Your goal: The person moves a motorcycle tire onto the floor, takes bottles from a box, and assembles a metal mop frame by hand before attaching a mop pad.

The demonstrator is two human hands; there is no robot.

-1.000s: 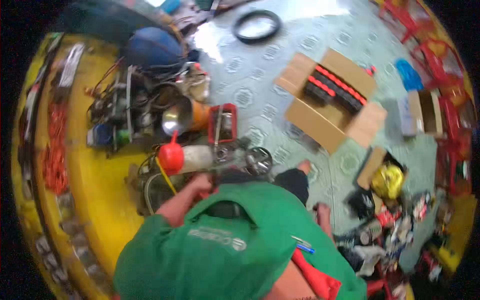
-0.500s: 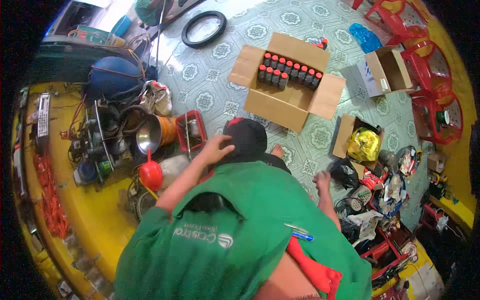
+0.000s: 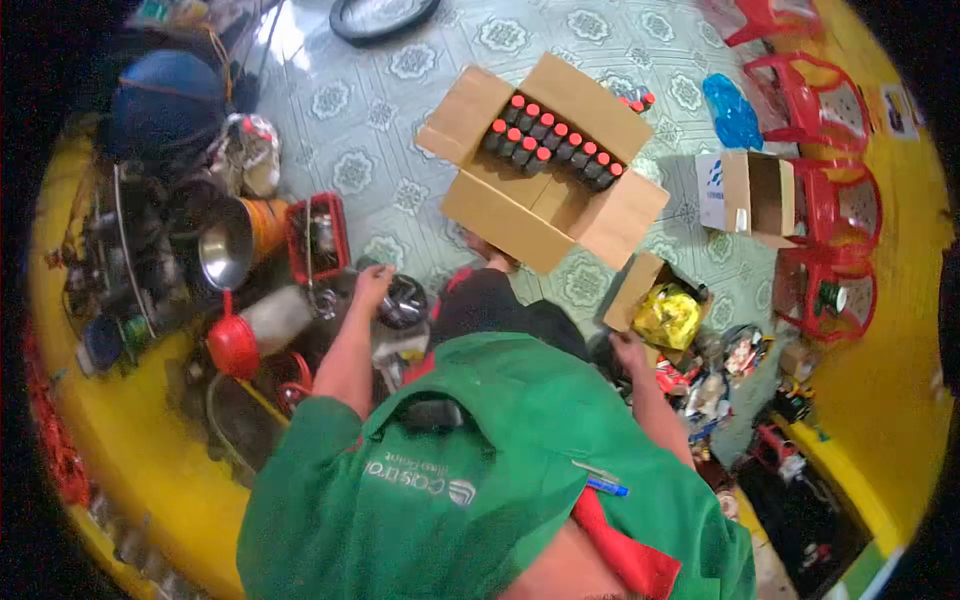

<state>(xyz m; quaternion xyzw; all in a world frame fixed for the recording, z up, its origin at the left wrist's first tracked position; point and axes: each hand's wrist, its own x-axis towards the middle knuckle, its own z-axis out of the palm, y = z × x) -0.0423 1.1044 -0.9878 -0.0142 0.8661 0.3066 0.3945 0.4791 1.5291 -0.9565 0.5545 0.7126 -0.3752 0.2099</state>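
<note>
While the left hand (image 3: 374,286) is beside a round black part (image 3: 405,303) at the shirt's (image 3: 480,430) eleven o'clock, the right hand (image 3: 629,354) is near a yellow bag (image 3: 670,316) between one and two, either hand's finger grip indiscernible.

My green cloth shirt (image 3: 500,430) carries white lettering (image 3: 412,480) and red trim (image 3: 625,552) against my black trousers (image 3: 485,308). In my view: a round black machine part (image 3: 404,302), a crumpled yellow plastic bag (image 3: 668,315), red-capped dark bottles (image 3: 555,142), a brown cardboard carton (image 3: 510,220), red plastic chairs (image 3: 815,190) and pale green-grey floor tiles (image 3: 355,172) patterned with medallions.
</note>
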